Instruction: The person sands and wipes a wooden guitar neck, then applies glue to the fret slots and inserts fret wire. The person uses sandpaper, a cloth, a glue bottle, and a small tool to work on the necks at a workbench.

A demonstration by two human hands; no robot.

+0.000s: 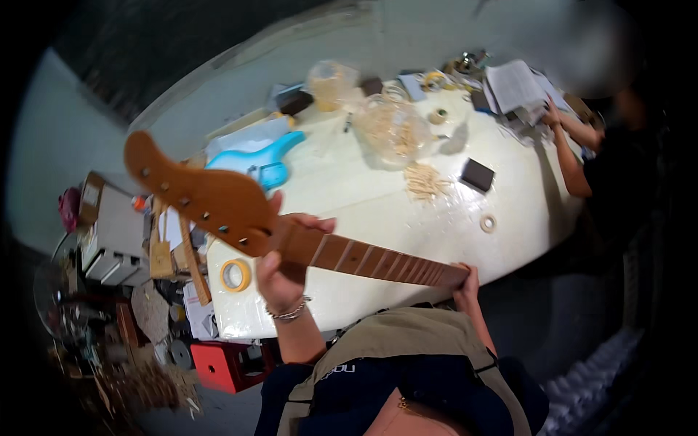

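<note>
Neck: one guitar neck (320, 243) was held above the tabletop's (407, 218) near edge.
Left hand (280, 269): curled round the neck below the headstock.
Right hand (465, 280): closed on the heel end.
Risk: the headstock could probably strike the blue guitar body (262, 161) if swung.
Count: two tape rolls (235, 275), one body.

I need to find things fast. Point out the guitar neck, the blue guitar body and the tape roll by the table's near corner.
guitar neck (363, 258): head view, on the fretboard's middle.
blue guitar body (265, 161): head view, on its upper horn.
tape roll (235, 275): head view, on its yellow ring.
</note>
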